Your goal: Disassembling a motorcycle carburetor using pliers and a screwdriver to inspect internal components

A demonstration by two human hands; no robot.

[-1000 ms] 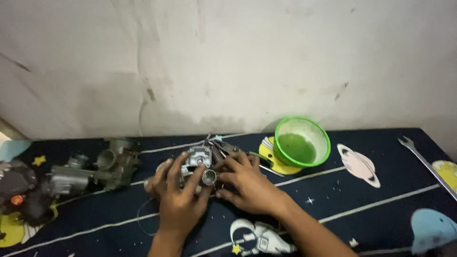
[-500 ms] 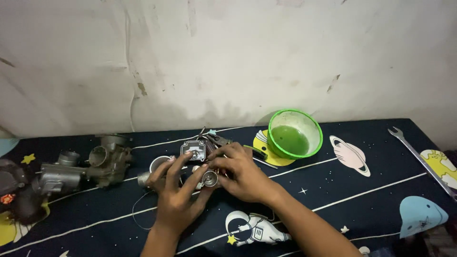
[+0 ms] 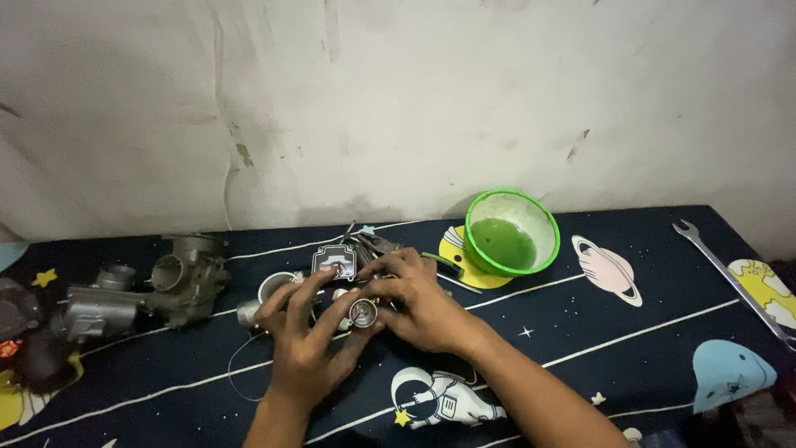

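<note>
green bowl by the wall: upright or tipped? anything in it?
Upright. The green bowl sits on the dark cloth with its round rim facing up, and green liquid fills its lower part.

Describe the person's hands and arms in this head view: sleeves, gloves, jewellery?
Both the left hand and right hand are bare: no gloves, and no rings or watch visible. Forearms are uncovered to the frame's bottom edge, no sleeves in view. No markings or straps can be made out.

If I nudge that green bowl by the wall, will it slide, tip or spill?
The green bowl looks like thin plastic, so probably light and quick to slide on the cloth. It sits tilted, with what seems green liquid inside, so a push could well slop it.
</note>
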